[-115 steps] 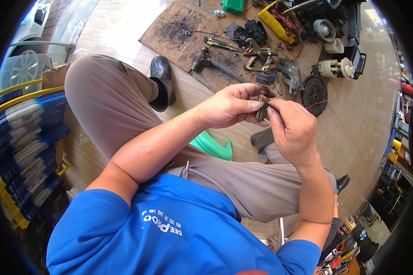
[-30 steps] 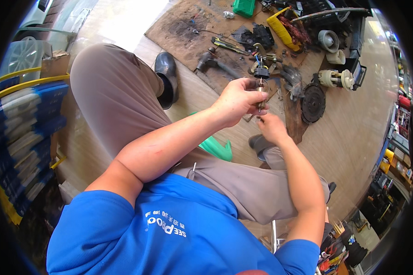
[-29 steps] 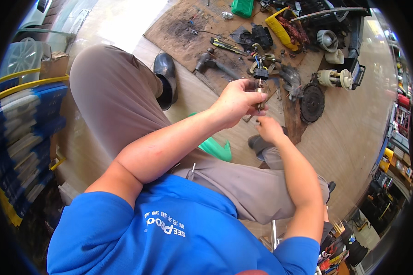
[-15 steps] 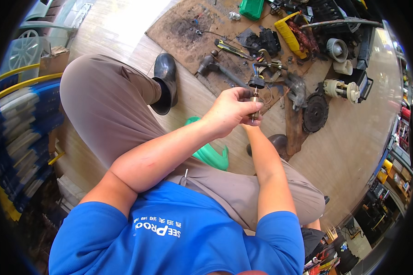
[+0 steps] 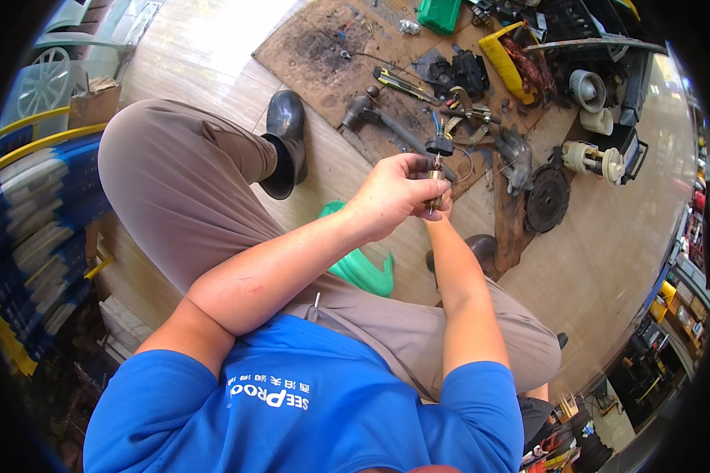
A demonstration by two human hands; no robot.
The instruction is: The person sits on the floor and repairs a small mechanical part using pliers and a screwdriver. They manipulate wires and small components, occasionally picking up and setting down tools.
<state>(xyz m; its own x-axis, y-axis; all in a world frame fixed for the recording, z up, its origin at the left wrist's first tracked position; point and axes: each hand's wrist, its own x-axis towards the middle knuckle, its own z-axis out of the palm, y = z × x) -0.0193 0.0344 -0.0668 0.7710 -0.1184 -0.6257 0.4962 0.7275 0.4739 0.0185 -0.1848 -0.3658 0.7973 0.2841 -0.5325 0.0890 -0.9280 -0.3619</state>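
Before my knees, my left hand [image 5: 398, 191] pinches a small motor armature [image 5: 435, 189] between thumb and fingers. The armature is metallic with some copper colour, and its thin shaft points down. At its upper end sits a round black end cap [image 5: 439, 146] with a blue wire and metal terminals rising from it. My right hand [image 5: 442, 211] lies just behind and below the left one; its fingers are mostly hidden, so what they touch does not show.
On stained cardboard [image 5: 308, 51] ahead lie a hammer [image 5: 363, 112], a yellow utility knife [image 5: 402, 83], a grey glove [image 5: 515, 158] and a round dark disc [image 5: 546, 199]. A white pump-like part [image 5: 592, 160] is at right. A green curved piece [image 5: 367, 272] rests between my legs.
The view has shifted slightly. The armature and end cap remain in my left hand, almost unmoved. Both arms keep nearly the same pose.
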